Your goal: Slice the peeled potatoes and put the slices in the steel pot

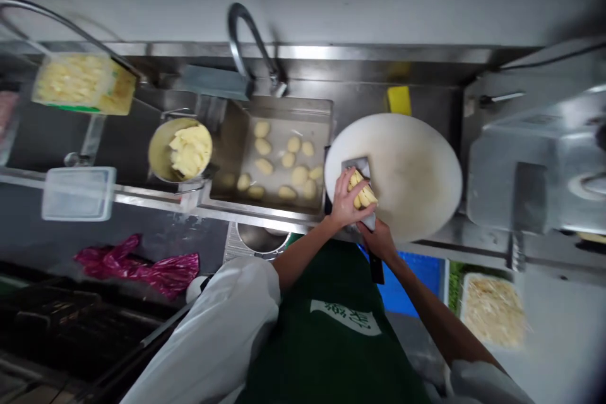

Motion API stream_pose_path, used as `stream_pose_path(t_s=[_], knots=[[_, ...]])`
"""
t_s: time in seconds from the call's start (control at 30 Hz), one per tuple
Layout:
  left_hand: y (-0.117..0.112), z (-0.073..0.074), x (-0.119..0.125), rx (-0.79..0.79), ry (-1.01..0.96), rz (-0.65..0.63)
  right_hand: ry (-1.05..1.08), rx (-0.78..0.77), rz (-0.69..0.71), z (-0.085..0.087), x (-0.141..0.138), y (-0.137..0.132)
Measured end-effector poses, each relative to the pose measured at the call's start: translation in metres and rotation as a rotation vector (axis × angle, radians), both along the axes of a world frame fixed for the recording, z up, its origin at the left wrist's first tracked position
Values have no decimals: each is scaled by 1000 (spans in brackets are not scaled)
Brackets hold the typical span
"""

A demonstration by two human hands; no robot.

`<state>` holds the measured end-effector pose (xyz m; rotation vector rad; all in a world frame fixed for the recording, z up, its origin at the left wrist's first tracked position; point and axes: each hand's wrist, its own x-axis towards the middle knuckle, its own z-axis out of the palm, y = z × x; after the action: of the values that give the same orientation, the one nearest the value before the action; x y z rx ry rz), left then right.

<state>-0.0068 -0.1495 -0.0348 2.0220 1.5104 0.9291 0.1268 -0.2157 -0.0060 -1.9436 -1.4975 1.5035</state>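
Note:
My left hand (344, 203) is curved around a cut, peeled potato (363, 196), which rests on the flat of a broad cleaver (357, 165). Dark lines between the pieces show where the potato is sliced. In my right hand (380, 241) is the cleaver, gripped where the blade meets its black handle (377, 269). Both hands are over the left front part of a round white cutting board (411, 158). Left of the board, several peeled potatoes (300, 175) lie in a steel sink (286, 112) holding water.
A pot (158, 150) of pale yellow slices stands left of the sink, beneath a curved faucet's (235, 19) side. Further left is a tub of pale pieces (76, 79). A yellow sponge (399, 100) lies behind the board. At right stands a metal machine (502, 183).

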Motion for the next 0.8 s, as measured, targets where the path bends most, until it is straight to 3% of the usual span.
stream_pose_path(t_s=[0.13, 0.3, 0.4, 0.5, 0.57, 0.63, 0.7, 0.8], knots=[[9, 19, -114, 59, 32, 158, 45, 38, 142, 14, -100, 27], [16, 42, -285, 149, 51, 487, 130, 25, 468, 39, -269, 82], [26, 42, -379, 222, 74, 706, 153, 77, 627, 54, -366, 111], [44, 28, -464, 177, 72, 918, 130, 107, 686, 64, -427, 131], [54, 14, -510, 8, 45, 993, 103, 120, 679, 67, -438, 139], [59, -1, -544, -237, 58, 1001, 45, 135, 659, 66, -423, 144], [59, -15, -561, -441, 145, 962, -42, 181, 614, 64, -385, 144], [59, -29, -566, -542, 260, 893, -168, 195, 548, 66, -304, 132]])
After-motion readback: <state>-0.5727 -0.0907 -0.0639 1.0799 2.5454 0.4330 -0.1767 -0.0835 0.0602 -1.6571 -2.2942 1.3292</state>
